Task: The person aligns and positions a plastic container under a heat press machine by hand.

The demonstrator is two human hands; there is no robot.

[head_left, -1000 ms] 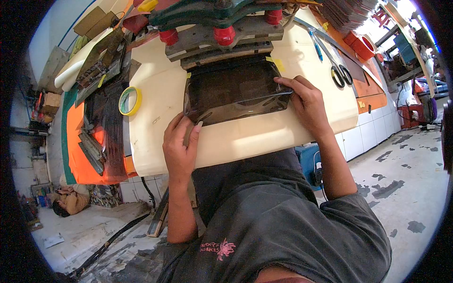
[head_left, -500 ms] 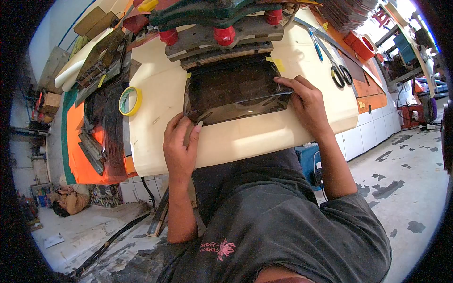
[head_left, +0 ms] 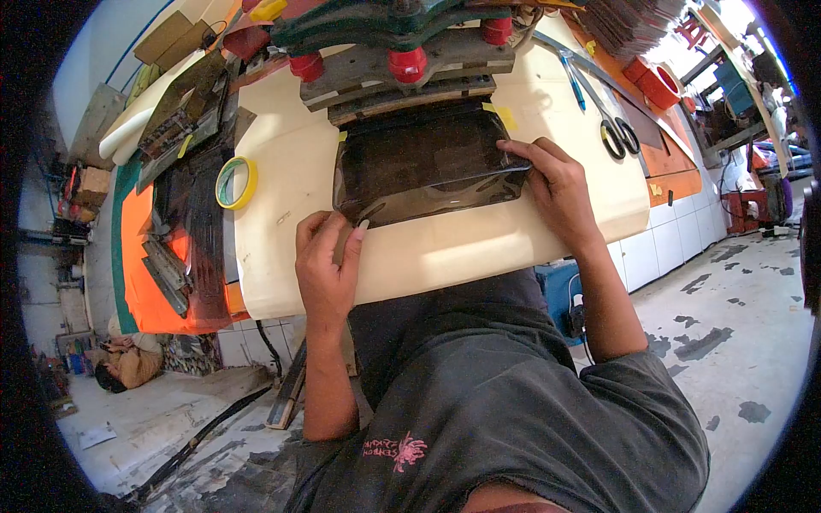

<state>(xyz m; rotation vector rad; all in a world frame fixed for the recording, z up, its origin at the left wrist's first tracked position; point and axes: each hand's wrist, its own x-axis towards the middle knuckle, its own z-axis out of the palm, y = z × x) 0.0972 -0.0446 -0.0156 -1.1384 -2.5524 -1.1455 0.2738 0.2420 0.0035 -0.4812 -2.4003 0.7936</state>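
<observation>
Sheet (head_left: 419,158), dark and glossy, lies on pale-topped table (head_left: 274,256), far edge near block (head_left: 410,101). Left hand (head_left: 329,256) at near-left corner, right hand (head_left: 558,188) at right edge, apparently steadying it; both part-curled, can't tell if pinching.

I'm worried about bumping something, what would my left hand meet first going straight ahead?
Your left hand would probably first meet the dark translucent plastic sheet, whose near left corner it seems to touch; exact depth is unclear.
</observation>
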